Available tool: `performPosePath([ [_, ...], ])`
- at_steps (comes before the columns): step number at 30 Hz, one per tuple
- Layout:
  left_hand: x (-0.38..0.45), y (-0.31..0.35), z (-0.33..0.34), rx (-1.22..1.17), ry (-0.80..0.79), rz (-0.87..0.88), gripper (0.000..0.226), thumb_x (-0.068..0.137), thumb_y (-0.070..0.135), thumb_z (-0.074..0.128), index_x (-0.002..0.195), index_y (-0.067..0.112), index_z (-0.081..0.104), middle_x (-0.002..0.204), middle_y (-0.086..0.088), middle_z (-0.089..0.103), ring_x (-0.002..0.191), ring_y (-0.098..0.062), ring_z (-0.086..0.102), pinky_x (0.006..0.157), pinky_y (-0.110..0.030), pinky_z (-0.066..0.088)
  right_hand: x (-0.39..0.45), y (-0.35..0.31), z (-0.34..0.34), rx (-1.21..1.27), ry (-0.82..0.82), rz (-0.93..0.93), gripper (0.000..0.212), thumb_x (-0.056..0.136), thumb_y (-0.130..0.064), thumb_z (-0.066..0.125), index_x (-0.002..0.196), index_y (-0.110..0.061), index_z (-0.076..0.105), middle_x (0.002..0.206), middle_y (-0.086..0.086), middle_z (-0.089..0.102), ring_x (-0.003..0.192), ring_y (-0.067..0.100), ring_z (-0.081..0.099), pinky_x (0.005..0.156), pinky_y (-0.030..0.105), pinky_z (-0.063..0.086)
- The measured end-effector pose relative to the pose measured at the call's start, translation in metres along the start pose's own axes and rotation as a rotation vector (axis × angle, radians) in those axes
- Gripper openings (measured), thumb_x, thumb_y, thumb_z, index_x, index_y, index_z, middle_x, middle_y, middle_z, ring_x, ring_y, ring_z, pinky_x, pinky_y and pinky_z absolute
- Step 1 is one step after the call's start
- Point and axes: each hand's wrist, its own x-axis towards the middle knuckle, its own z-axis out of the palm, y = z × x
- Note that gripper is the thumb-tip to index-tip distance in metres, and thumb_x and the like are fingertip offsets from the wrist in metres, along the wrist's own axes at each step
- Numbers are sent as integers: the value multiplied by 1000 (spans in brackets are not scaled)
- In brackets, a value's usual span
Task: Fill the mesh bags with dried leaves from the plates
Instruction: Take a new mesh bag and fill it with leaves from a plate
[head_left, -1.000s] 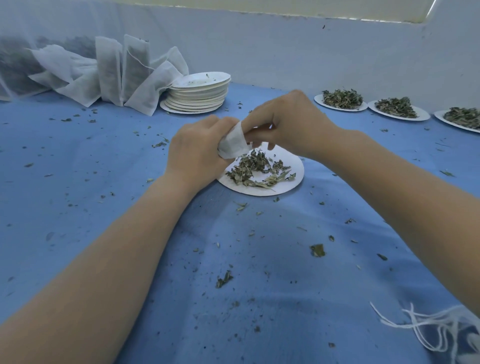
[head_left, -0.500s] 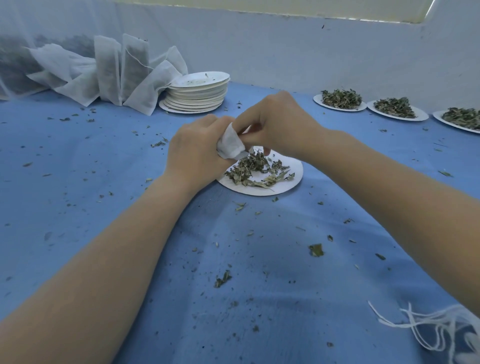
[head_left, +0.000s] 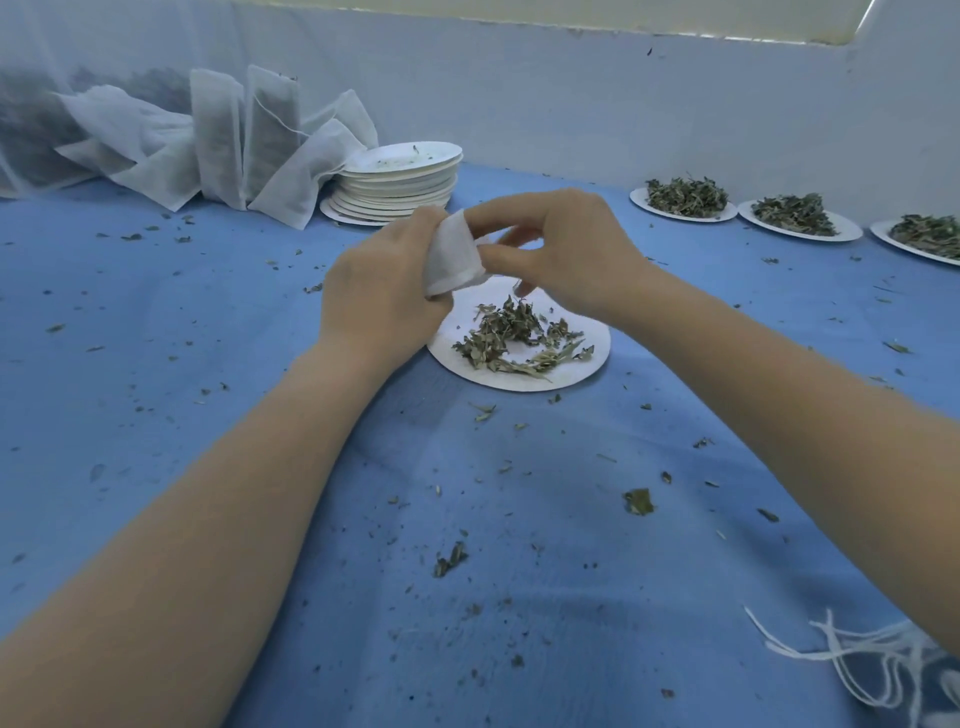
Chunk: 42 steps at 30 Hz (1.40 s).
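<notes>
1. Left hand (head_left: 379, 291) curled round a small white mesh bag (head_left: 451, 254), held just above the far left rim of the plate.
2. Right hand (head_left: 561, 249) pinches the bag's right edge with thumb and forefinger; other fingers loosely curled.
3. Round white paper plate (head_left: 582, 369) below the hands, carrying a loose heap of crinkly dried green leaves (head_left: 514, 335).
4. Blue woven cloth (head_left: 218, 322) covers the table, speckled with leaf crumbs.
5. Far left: filled translucent mesh bags (head_left: 249, 140) leaning beside a stack of empty white plates (head_left: 400, 179).
6. Far right: three plates heaped with leaves (head_left: 685, 197).
7. Near right: tangle of white strings (head_left: 857, 660).
</notes>
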Motion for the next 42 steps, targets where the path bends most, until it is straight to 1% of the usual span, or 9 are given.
performPosePath([
  [5,-1,-9,-1,133,19,16,45,72,12,63,116,17,55,102,-7,63,88,-35,56,64,-35,37,-2,16,-13,-108,-26,92,20,89,-15,60,99,-27,71,85,-8,70,74,8,66,69,21,55],
  [8,-1,-11,0,167,11,57,47,69,10,66,114,14,56,99,-10,63,86,-36,56,62,-34,34,-3,25,-15,-350,-132,185,22,92,-27,56,112,-27,66,90,-15,65,75,-1,58,69,3,43],
  [11,-2,-12,1,177,-2,80,46,67,10,66,112,13,57,96,-10,64,85,-36,56,63,-32,32,-6,29,-5,-532,-311,284,53,84,-60,51,127,-29,55,117,-7,58,107,11,50,80,20,34],
  [14,-3,-13,1,158,5,76,45,65,11,67,110,14,58,94,-8,64,82,-36,56,63,-31,32,-5,27,5,-536,-350,334,67,73,-75,50,124,-32,55,110,-5,50,103,14,46,81,30,38],
  [23,-4,-13,0,127,6,53,45,65,13,67,109,15,58,92,-7,63,81,-34,56,64,-30,33,-4,19,5,-489,-247,195,27,85,-34,66,110,-24,69,103,-4,68,81,5,51,73,16,41],
  [30,-4,-10,0,137,-15,71,44,67,12,67,110,13,59,94,-9,64,83,-35,57,66,-31,31,-3,10,-25,-176,114,180,12,82,-26,70,94,-24,72,75,-16,67,64,1,65,66,4,46],
  [34,-5,-5,2,139,-8,72,43,65,15,71,107,13,60,90,-11,63,80,-35,57,64,-31,31,2,3,-15,-71,268,120,9,80,-22,71,88,-26,71,71,-19,64,59,0,63,68,8,49],
  [38,-4,-1,2,77,10,38,41,67,23,72,105,14,60,88,-9,63,80,-34,57,63,-30,31,0,1,4,94,321,105,16,76,-20,75,87,-26,65,83,-3,69,72,12,67,67,16,54],
  [42,-2,-2,3,-26,31,-59,42,69,34,70,107,20,58,96,-4,64,86,-30,57,65,-29,34,-4,2,11,147,337,84,21,74,-21,78,79,-30,60,77,-14,65,73,11,67,76,30,56],
])
